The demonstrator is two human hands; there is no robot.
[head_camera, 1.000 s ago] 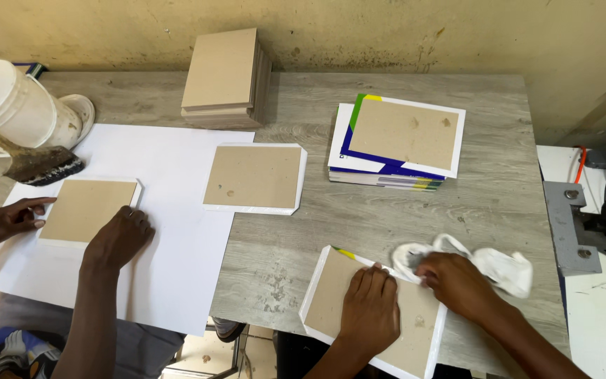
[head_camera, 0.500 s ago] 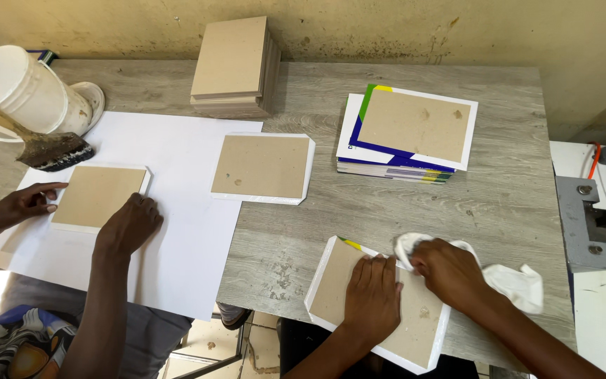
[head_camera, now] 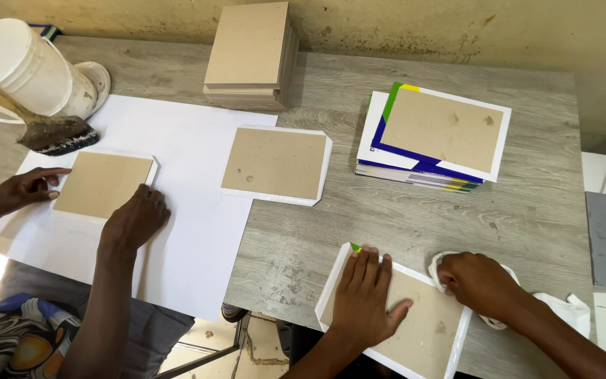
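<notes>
At the far left a white plastic bucket [head_camera: 19,67] stands on the grey wooden table [head_camera: 527,210], and a wide glue brush [head_camera: 40,126] leans against it. Below it, on a large white paper sheet [head_camera: 198,231], a co-worker's two hands [head_camera: 135,217] hold the edges of a small cardboard panel [head_camera: 103,184]. Another cardboard panel on white paper [head_camera: 276,163] lies in the middle, and a stack of plain grey boards [head_camera: 250,52] is behind it near the wall. Near the bottom edge, the person's left hand [head_camera: 365,298] lies flat, fingers together, on a cardboard panel with a white border [head_camera: 422,330]. The right hand [head_camera: 482,284] is closed on a white cloth [head_camera: 562,309] and presses it on the panel's upper right edge. Further back, at the right, is a pile of coloured covers [head_camera: 429,137].
</notes>
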